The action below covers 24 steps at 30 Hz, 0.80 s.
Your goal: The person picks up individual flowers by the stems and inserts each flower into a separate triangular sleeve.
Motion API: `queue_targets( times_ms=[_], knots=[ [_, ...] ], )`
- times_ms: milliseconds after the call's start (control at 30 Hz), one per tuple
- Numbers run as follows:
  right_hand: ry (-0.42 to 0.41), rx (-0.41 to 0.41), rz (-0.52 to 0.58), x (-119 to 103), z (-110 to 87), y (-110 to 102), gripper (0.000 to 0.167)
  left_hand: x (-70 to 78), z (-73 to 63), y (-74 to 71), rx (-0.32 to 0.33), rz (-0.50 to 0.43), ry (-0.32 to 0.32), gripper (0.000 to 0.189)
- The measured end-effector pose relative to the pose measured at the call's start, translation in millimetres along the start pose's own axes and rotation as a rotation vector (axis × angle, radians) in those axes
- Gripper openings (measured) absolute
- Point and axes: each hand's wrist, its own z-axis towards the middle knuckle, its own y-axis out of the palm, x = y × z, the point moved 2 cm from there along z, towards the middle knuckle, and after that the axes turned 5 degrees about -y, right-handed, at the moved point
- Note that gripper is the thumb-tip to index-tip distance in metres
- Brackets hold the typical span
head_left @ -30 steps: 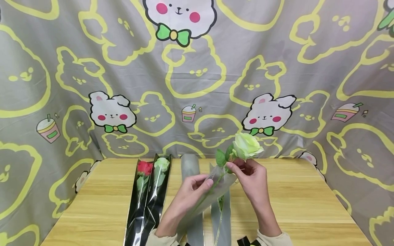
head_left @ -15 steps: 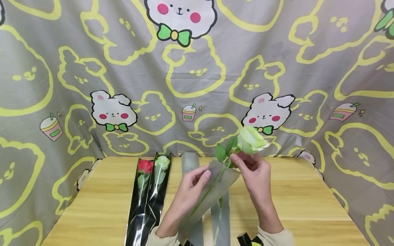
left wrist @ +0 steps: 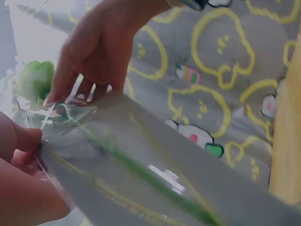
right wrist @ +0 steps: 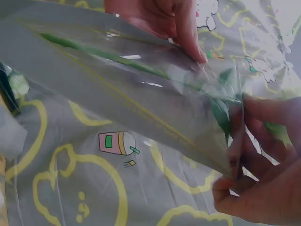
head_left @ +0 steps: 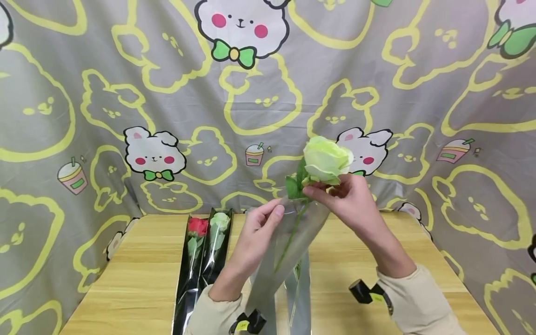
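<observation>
My right hand (head_left: pixel 349 200) grips a pale green artificial rose (head_left: pixel 326 160) just under its bloom, where the green leaves (head_left: pixel 293 187) sit. The rose's stem (left wrist: pixel 141 169) runs down inside a translucent grey flower sleeve (head_left: pixel 301 232), with bloom and leaves above the opening. At the sleeve's upper left edge, my left hand (head_left: pixel 255 232) pinches the film between thumb and fingers. Seen from the right wrist, the lower fingers of the right hand (right wrist: pixel 268 188) lie right at the sleeve's rim, which has a thin gold line along its side.
To the left on the wooden table (head_left: pixel 142 260) lie a red rose (head_left: pixel 197 227) and a pale green rose (head_left: pixel 219 221) in black sleeves. A grey sleeve (head_left: pixel 303 302) with a stem inside lies behind the held one. A patterned cloth (head_left: pixel 268 107) hangs at the back.
Both hands have risen with the rose and its sleeve, which now stand more upright. The right forearm has swung outward to the right; the bloom is higher and further left.
</observation>
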Motion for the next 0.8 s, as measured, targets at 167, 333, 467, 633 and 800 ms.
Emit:
queue_targets(
  times_ms=[167,333,467,633,800],
  knots=[
    [0.020,-0.140,-0.053,-11.4,9.6,-8.0,0.039,3.4,-2.4,0.4,-0.015,-0.074,-0.033,0.039],
    [0.020,-0.263,-0.044,-21.8,16.8,-16.1,0.057,1.5,-5.9,0.8,-0.016,-0.139,-0.064,0.041],
    [0.016,-0.351,-0.040,-26.1,19.6,-19.7,0.058,1.9,-8.4,0.3,-0.033,-0.180,-0.066,0.041],
    [-0.024,-0.411,-0.075,-27.7,23.7,-16.5,0.053,6.4,-10.8,1.7,-0.037,-0.174,-0.045,0.040],
    [0.033,-0.427,-0.087,-31.6,26.4,-19.4,0.048,8.1,-12.8,0.1,0.013,-0.129,-0.065,0.038]
  ],
)
